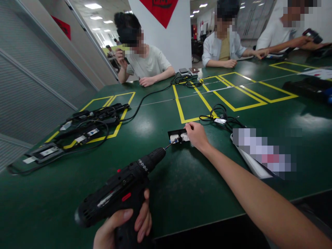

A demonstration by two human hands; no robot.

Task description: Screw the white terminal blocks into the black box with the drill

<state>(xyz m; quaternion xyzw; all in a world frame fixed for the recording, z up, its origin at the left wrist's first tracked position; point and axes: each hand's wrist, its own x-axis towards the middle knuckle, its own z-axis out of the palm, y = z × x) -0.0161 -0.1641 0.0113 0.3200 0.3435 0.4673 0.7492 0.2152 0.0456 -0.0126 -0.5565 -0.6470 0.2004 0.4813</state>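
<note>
One small black-and-white part [174, 138], the landmark, on the table [186, 193]; long axis roughly left to right. Right hand [198, 135]: nearer, at the part's right end, fingers curled in; whether pinching or pressing, cannot tell. Left hand [142, 221]: below and left of the part, closed around the grip of one black drill [121, 188], which slants up and rightward to it. Bit-tip contact: unclear. Part's right edge, right fingertips: hidden. Drill's base: cut off.

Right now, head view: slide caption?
Left hand holds a black drill, its bit at a small part the right hand touches, on a green table.
</note>
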